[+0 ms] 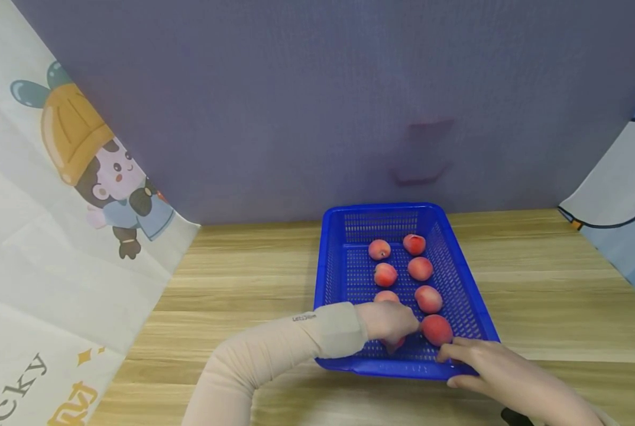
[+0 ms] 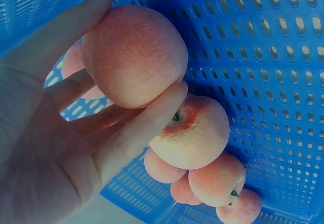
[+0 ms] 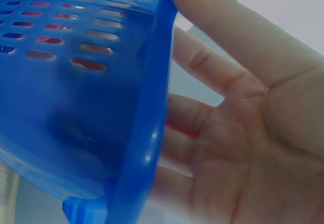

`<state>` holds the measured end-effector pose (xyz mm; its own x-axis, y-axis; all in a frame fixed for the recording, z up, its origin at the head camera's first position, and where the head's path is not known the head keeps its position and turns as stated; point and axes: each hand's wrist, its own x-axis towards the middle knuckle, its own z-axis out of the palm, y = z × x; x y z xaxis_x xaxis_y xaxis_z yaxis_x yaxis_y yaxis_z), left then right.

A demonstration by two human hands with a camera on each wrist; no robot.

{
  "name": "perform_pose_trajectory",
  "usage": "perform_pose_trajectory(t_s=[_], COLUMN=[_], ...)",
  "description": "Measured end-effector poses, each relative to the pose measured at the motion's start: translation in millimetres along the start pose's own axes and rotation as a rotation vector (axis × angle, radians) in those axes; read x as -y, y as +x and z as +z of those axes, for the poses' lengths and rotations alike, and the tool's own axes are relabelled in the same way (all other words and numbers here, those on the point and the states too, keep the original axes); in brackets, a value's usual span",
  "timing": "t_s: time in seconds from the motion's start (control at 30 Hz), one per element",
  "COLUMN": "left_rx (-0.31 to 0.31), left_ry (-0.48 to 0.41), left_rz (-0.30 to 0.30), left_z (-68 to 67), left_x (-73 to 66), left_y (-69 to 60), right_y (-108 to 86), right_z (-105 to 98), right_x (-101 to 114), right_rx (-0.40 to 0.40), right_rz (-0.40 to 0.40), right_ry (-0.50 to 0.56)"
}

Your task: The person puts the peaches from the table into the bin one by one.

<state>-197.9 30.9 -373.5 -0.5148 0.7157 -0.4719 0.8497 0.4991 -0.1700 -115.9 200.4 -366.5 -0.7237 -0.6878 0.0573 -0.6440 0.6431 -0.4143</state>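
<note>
A blue plastic basket [image 1: 323,260] holds several red-and-yellow peaches, set roughly in two columns. My left hand [image 1: 394,321] reaches into its near part, and its fingers and thumb hold a peach [image 2: 139,57] at the bottom of the left column. From above, that peach is mostly covered by the hand. Just beyond it lies another peach [image 2: 195,133] with a green stem. At the near right corner, my right hand [image 1: 477,361] grips the basket rim [image 3: 147,138], fingers over the edge and thumb outside. Close to those fingers sits the nearest right-column peach [image 1: 437,330].
The basket stands on a wood-grain table [image 1: 243,266], its far end near a grey-purple upright panel [image 1: 296,118]. A white sheet with a cartoon figure [image 1: 120,171] hangs at left. Near the right forearm is a small black object [image 1: 515,417].
</note>
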Motion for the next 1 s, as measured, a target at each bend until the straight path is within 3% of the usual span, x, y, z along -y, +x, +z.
perform_pose_trajectory(t_s=[0.6, 1.0], left_rx=[0.011, -0.046], left_ry=[0.047, -0.043], left_rz=[0.008, 0.028], left_z=[-0.2, -18.7], left_x=[-2.4, 3.4], left_y=[-1.1, -14.0], right_y=[-0.5, 0.7], right_z=[0, -2], right_x=[1, 2], right_rx=[-0.009, 0.014], right_rz=[-0.006, 0.016], right_ry=[-0.001, 0.009])
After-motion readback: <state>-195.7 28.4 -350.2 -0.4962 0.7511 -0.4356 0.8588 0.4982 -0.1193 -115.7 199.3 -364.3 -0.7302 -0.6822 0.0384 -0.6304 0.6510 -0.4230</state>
